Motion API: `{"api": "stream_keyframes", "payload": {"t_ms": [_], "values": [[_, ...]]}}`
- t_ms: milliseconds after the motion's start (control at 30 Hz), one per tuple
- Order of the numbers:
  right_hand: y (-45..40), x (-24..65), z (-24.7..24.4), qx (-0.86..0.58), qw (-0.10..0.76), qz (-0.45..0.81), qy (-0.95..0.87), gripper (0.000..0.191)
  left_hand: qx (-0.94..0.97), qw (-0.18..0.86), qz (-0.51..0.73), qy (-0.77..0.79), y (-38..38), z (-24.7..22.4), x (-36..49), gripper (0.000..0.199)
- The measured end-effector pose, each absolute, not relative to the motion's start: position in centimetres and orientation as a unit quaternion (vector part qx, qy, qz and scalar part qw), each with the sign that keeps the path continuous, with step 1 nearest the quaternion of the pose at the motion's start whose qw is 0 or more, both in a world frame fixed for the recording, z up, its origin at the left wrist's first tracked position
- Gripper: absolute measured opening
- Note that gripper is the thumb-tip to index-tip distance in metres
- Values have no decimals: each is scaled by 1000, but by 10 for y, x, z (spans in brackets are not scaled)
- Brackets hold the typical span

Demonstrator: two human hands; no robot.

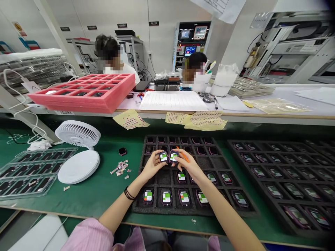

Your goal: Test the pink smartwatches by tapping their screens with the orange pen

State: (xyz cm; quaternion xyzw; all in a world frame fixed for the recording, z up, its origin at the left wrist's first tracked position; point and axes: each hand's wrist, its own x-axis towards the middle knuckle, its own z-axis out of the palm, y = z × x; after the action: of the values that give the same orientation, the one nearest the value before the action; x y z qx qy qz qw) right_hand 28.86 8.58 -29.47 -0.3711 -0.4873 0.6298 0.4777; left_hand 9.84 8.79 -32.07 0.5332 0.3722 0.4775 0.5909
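My left hand [152, 165] is closed on a smartwatch body [163, 157] with a lit white-and-green screen. Right beside it, my right hand [186, 162] grips a second watch body [173, 156], its screen lit too. An orange pen-like stick [182, 154] also sits between the right fingers; its lower part is hidden. Both hands are above a black foam tray [164, 177] divided into square compartments. Its near rows hold several lit watches [148, 196], and those in the far rows have dark screens. My right forearm covers part of the tray.
A second foam tray [264, 188] of watches lies at right. To the left are a small loose watch [122, 151], a pile of little tabs [121, 168], a white fan [78, 167] and a clear plastic tray [15, 186]. A pink foam box [86, 103] stands on the shelf; two people sit beyond.
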Motion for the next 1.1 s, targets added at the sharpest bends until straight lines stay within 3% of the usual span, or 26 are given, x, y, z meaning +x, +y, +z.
{"api": "stream_keyframes", "payload": {"t_ms": [167, 367, 1100], "values": [[85, 287, -298, -368, 464, 623, -511, 44, 552, 548, 490, 394, 89, -326, 100, 48], [83, 287, -300, -392, 466, 602, -516, 32, 562, 505, 500, 424, 86, -322, 99, 34], [78, 288, -293, -376, 451, 600, -543, 36, 539, 522, 510, 421, 83, -315, 101, 38]]}}
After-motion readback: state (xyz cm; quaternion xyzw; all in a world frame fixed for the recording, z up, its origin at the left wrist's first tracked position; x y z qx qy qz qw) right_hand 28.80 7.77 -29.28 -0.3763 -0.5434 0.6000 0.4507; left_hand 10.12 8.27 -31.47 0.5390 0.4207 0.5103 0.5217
